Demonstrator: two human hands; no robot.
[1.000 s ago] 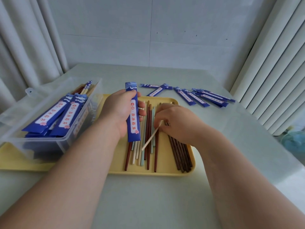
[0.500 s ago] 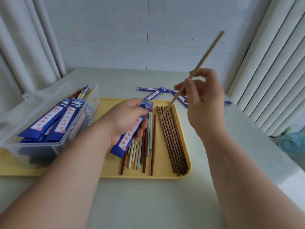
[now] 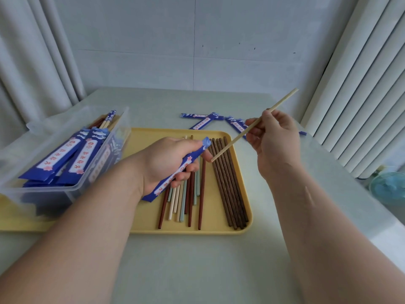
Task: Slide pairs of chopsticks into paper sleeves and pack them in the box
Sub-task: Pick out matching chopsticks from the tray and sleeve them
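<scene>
Since the earlier frame, the right hand [image 3: 276, 142] has dropped lower and the pale wooden chopstick [image 3: 234, 141] it carries has tilted flatter, while the left hand [image 3: 163, 164] has brought the mouth of its sleeve closer to the chopstick's lower tip. Right thumb and fingers pinch the chopstick near its middle, above the tray's far right corner; the upper end points up and to the right. Left fingers are curled round a blue paper sleeve with a white label [image 3: 175, 175], held slanted over the middle of the flat yellow tray [image 3: 149, 220]. The chopstick's tip sits just beside the sleeve's open top, not inside it. On the tray lie a loose group of red-brown, cream and pale green chopsticks [image 3: 186, 202] and, towards the right edge, a row of dark brown wooden chopsticks [image 3: 230, 185]. A clear plastic box [image 3: 43, 194] at the tray's left end holds filled blue sleeves [image 3: 61, 156]. More flat blue sleeves [image 3: 203, 119] lie on the pale table [image 3: 197, 270] beyond the tray's far edge
</scene>
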